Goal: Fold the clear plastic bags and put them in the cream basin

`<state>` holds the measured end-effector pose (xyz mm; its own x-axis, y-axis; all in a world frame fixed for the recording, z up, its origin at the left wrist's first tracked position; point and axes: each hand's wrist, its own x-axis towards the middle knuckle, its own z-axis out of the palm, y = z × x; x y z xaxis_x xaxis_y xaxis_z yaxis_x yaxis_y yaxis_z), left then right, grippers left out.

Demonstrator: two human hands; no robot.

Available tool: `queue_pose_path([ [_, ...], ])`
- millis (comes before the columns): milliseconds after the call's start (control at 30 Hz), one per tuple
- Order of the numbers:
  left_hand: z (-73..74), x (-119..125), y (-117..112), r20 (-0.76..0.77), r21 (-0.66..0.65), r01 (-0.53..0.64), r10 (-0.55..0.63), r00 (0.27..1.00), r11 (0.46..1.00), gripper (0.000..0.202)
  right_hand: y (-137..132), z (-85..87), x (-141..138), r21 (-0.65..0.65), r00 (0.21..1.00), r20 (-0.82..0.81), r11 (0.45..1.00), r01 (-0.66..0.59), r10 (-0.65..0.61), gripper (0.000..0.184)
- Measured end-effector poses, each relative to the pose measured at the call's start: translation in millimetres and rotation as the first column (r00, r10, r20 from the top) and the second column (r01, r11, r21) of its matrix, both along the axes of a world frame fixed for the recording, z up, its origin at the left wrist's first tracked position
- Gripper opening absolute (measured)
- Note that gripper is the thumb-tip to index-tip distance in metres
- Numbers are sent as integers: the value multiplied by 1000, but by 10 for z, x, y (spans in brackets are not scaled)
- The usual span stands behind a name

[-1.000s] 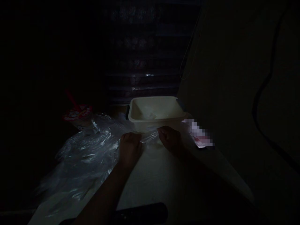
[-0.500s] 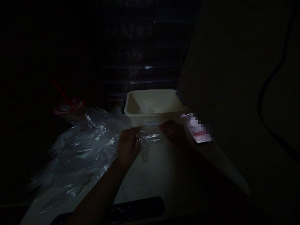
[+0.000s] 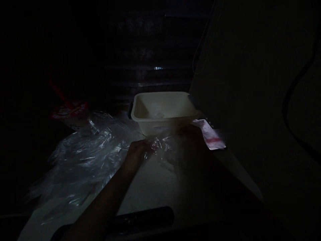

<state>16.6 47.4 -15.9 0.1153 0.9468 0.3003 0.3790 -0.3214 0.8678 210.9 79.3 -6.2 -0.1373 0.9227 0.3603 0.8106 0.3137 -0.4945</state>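
Observation:
The scene is very dark. My left hand [image 3: 136,153] is closed in a pinch on one edge of a small clear plastic bag [image 3: 163,147] above a pale tabletop [image 3: 150,187]. My right hand [image 3: 192,137] sits in shadow at the bag's other side, fingers curled on it. Just behind the hands stands a cream rectangular plastic tub [image 3: 164,110] with something pale and small inside.
A heap of crumpled clear plastic sheets [image 3: 85,157] covers the table's left side. A red-and-white packet [image 3: 69,112] lies behind it. A white card with red print [image 3: 212,139] lies right of the tub. A dark wall rises at right; a black bar [image 3: 147,217] lies near me.
Both hands have lifted the clear bag slightly and spread it wider; my right hand has moved right and further into shadow. The view has shifted a little downward.

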Motion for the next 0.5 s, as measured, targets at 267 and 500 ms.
queue_pose_path([
  [267, -76, 37, 52, 292, -257, 2, 76, 953, 966, 24, -29, -26, -29, -209, 846, -534, 970, -126, -5, 25],
  [500, -105, -40, 136, 346, -322, 36, 83, 935, 946, 24, 41, -85, 57, -211, 790, -614, 964, -161, -2, 23],
])
